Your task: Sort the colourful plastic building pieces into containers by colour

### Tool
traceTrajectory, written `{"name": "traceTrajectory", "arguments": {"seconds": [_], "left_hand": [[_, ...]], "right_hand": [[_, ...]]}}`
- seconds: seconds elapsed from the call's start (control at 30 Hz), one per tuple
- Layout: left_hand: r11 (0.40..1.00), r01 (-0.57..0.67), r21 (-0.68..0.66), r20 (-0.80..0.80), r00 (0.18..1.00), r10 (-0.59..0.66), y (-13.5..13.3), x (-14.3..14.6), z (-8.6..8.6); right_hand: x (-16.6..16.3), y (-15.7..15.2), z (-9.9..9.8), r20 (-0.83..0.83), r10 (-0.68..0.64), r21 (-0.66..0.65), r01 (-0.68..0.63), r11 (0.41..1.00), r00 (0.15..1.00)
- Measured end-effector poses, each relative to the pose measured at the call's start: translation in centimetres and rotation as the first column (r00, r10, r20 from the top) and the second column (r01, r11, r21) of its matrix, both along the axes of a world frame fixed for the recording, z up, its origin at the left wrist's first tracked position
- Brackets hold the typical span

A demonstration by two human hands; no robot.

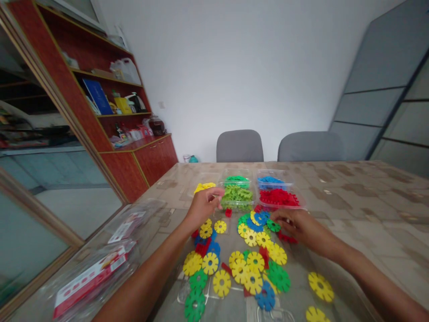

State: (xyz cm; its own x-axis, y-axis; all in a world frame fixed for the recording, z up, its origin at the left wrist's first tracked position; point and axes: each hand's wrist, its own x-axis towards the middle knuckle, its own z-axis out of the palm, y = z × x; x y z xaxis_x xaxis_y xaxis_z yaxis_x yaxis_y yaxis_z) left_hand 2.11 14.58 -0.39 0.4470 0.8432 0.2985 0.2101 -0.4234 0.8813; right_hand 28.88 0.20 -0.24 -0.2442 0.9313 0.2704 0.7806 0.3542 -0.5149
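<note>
My left hand point(207, 203) hovers between the tub of yellow pieces point(203, 187) and the tub of light green pieces point(237, 197). Its fingers are loosely bent and apart, with nothing visible in them. At the right side of the pile, the fingers of my right hand point(288, 220) are pinched at the edge of a green notched disc point(273, 225). Beneath both forearms lie loose notched discs, among them yellow discs point(254, 281), green discs point(279, 276) and a blue disc point(265, 296). Small red pieces point(264, 256) are mixed in.
Behind the pile stand clear tubs of red pieces point(279, 197), blue pieces point(271, 181) and green pieces point(236, 180). Clear plastic packaging point(92, 279) lies on the left of the table. Two grey chairs point(240, 146) stand at its far side.
</note>
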Motion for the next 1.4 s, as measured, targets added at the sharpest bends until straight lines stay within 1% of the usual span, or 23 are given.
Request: {"name": "traceTrajectory", "arguments": {"seconds": [0.13, 0.23, 0.3, 0.4, 0.47, 0.53, 0.63, 0.7, 0.77, 0.83, 0.9, 1.0, 1.07, 1.13, 1.2, 1.27, 1.33, 1.4], "left_hand": [[0.998, 0.019, 0.056, -0.045, 0.999, -0.016, -0.5, 0.2, 0.2], [0.995, 0.047, 0.088, -0.094, 0.995, -0.039, -0.7, 0.1, 0.5], [0.992, 0.063, 0.106, -0.130, 0.990, -0.050, -0.9, -0.1, 0.8], [0.987, 0.107, 0.124, -0.207, 0.975, -0.079, -1.2, -0.4, 1.2], [0.979, 0.155, 0.134, -0.281, 0.953, -0.112, -1.5, -0.5, 1.5], [0.967, 0.211, 0.145, -0.368, 0.919, -0.145, -1.8, -0.8, 1.7], [0.948, 0.284, 0.143, -0.515, 0.840, -0.174, -2.2, -1.8, 2.0], [0.948, 0.292, 0.128, -0.615, 0.773, -0.155, -2.4, -3.0, 2.0], [0.958, 0.261, 0.117, -0.703, 0.703, -0.106, -2.5, -4.3, 2.0], [0.968, 0.221, 0.118, -0.768, 0.639, -0.052, -2.5, -5.2, 1.8], [0.972, 0.201, 0.117, -0.811, 0.585, -0.023, -2.5, -5.6, 1.7], [0.967, 0.237, 0.099, -0.839, 0.542, -0.047, -2.7, -5.0, 1.5], [0.951, 0.301, 0.074, -0.839, 0.534, -0.104, -3.1, -4.2, 1.6], [0.926, 0.373, 0.050, -0.826, 0.537, -0.173, -3.8, -3.5, 1.9], [0.887, 0.462, 0.007, -0.792, 0.543, -0.277, -4.3, -2.9, 2.1], [0.857, 0.516, -0.009, -0.753, 0.560, -0.345, -4.6, -2.6, 2.2], [0.860, 0.510, 0.019, -0.730, 0.594, -0.336, -4.4, -2.5, 2.1], [0.885, 0.461, 0.071, -0.724, 0.634, -0.272, -4.2, -2.4, 1.7]], "right_hand": [[-1.1, 0.0, -1.8, 0.010, 0.051, 0.035, -0.051, 0.998, 0.999], [-2.0, -0.3, -2.9, 0.029, 0.065, 0.026, -0.065, 0.998, 0.997], [-2.5, -0.7, -3.0, 0.047, 0.108, -0.009, -0.108, 0.994, 0.993], [-2.8, -1.1, -2.3, 0.048, 0.198, -0.075, -0.194, 0.978, 0.979], [-2.5, -1.0, -1.8, 0.027, 0.191, -0.077, -0.188, 0.979, 0.981], [-1.8, -0.7, -1.6, 0.022, 0.138, -0.043, -0.137, 0.990, 0.990], [-0.9, -0.1, -2.2, 0.061, 0.068, 0.013, -0.069, 0.998, 0.996], [-0.8, 0.1, -3.0, 0.123, 0.046, 0.009, -0.048, 0.999, 0.991], [-1.2, -0.1, -3.8, 0.187, 0.035, -0.008, -0.034, 0.999, 0.982], [-2.0, -0.6, -4.2, 0.223, 0.048, -0.032, -0.042, 0.999, 0.974], [-2.7, -1.2, -4.2, 0.209, 0.084, -0.040, -0.078, 0.996, 0.974], [-3.0, -1.8, -3.3, 0.099, 0.199, -0.064, -0.193, 0.979, 0.975], [-2.7, -1.6, -2.7, 0.036, 0.218, -0.055, -0.216, 0.975, 0.975], [-2.0, -0.9, -2.3, 0.048, 0.154, -0.010, -0.154, 0.988, 0.987], [-1.2, -0.2, -2.5, 0.101, 0.070, 0.039, -0.074, 0.996, 0.992], [-0.6, 0.4, -3.3, 0.146, 0.018, 0.044, -0.025, 0.999, 0.989], [-0.5, 0.5, -4.1, 0.163, -0.005, 0.029, 0.000, 1.000, 0.987], [-0.8, 0.2, -4.6, 0.173, 0.002, 0.012, -0.004, 1.000, 0.985]]}}
